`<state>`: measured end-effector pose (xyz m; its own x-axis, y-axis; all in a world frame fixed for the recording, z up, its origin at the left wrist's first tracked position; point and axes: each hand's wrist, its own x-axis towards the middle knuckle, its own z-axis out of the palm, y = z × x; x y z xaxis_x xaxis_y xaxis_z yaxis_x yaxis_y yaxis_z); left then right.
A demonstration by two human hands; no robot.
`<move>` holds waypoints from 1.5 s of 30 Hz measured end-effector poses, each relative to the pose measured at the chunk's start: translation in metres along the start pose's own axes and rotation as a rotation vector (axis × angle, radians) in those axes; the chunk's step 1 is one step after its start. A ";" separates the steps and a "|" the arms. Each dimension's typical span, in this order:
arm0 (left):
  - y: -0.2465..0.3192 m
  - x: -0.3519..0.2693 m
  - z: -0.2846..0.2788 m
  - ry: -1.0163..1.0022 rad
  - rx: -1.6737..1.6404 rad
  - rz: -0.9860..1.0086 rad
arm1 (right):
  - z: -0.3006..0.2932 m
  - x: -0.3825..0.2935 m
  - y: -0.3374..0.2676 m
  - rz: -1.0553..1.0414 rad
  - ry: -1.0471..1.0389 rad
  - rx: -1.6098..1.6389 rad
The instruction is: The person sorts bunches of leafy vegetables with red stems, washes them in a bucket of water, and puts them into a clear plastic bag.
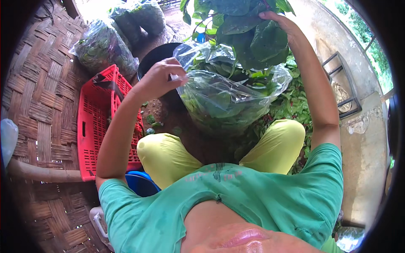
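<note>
A clear plastic bag [221, 101] stands before my knees, its mouth spread and broad green leaves packed inside. My left hand [166, 76] pinches the bag's rim at the left between thumb and fingers. Above the far right of the bag, my right hand [285, 27] holds up a bunch of leafy greens [250, 34] with large, dark, rounded leaves. The stems in that grip are mostly hidden by leaves. Loose greens with reddish stems [291, 104] lie heaped to the right of the bag.
A red plastic crate [96, 126] stands at left, near a blue container [142, 183]. Behind my left hand sits a black basin [155, 58]. Filled plastic bags [104, 47] stand farther back. A woven bamboo wall [41, 95] borders the left, a dark frame [343, 82] the right.
</note>
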<state>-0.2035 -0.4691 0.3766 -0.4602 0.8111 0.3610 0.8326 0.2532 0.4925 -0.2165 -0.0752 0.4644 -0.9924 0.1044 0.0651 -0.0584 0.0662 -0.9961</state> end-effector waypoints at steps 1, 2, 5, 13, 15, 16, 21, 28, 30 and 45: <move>0.002 -0.003 -0.002 0.010 0.047 0.028 | -0.002 0.001 0.005 0.013 0.005 0.007; 0.004 -0.006 -0.002 -0.002 0.039 0.024 | -0.004 0.002 0.011 0.094 -0.049 0.063; 0.009 -0.019 -0.004 -0.010 0.005 0.009 | -0.006 0.009 0.029 0.086 -0.133 -0.017; -0.012 0.016 -0.008 0.185 0.022 -0.505 | 0.035 -0.021 0.040 -0.170 -0.176 -0.252; -0.006 0.052 0.000 0.017 0.308 -0.732 | 0.016 -0.007 0.065 -0.537 0.064 -0.635; -0.011 0.052 0.004 0.016 0.313 -0.740 | 0.036 -0.015 0.057 -0.537 0.059 -0.627; -0.065 0.030 0.035 0.162 0.554 -0.751 | 0.099 -0.070 0.067 -0.658 0.187 -1.276; -0.099 0.015 0.053 0.051 -0.680 -1.057 | 0.080 -0.077 0.128 -0.904 0.226 -1.416; -0.101 0.016 0.054 0.358 -1.047 -0.962 | 0.085 -0.084 0.135 -0.808 0.150 -1.467; -0.083 0.048 0.054 0.854 -1.314 -0.579 | 0.080 -0.155 0.142 -0.866 -0.263 -1.439</move>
<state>-0.2783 -0.4228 0.3104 -0.9868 0.1613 -0.0127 -0.1001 -0.5469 0.8312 -0.0801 -0.1612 0.3086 -0.7231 -0.5882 0.3621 -0.5612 0.8059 0.1885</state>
